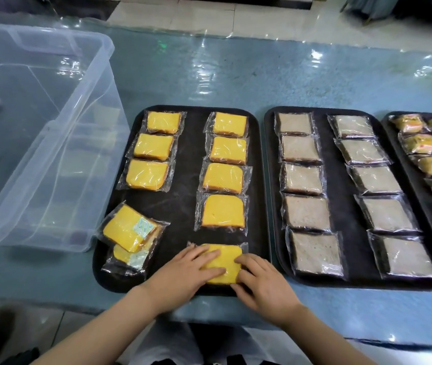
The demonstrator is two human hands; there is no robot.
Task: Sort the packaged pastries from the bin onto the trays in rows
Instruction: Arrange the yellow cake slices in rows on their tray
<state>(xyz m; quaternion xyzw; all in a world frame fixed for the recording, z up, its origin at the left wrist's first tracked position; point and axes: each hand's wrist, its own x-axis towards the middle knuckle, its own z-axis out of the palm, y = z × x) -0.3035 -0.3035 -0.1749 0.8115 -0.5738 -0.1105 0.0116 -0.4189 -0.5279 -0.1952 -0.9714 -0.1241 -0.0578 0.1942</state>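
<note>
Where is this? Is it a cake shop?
Maybe a bakery's packing or display counter, though I can't be sure. Black trays hold rows of wrapped cake slices, a clear plastic bin stands beside them, and everything sits on a long covered table.

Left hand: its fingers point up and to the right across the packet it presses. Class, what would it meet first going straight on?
Probably the right hand: the left hand points across the yellow pastry packet at its fingertips, which are close by.

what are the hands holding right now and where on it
Both hands rest on one yellow pastry packet on the tray: left hand over its left side, right hand at its right edge, fingers flat, pressing, not lifting.
</note>
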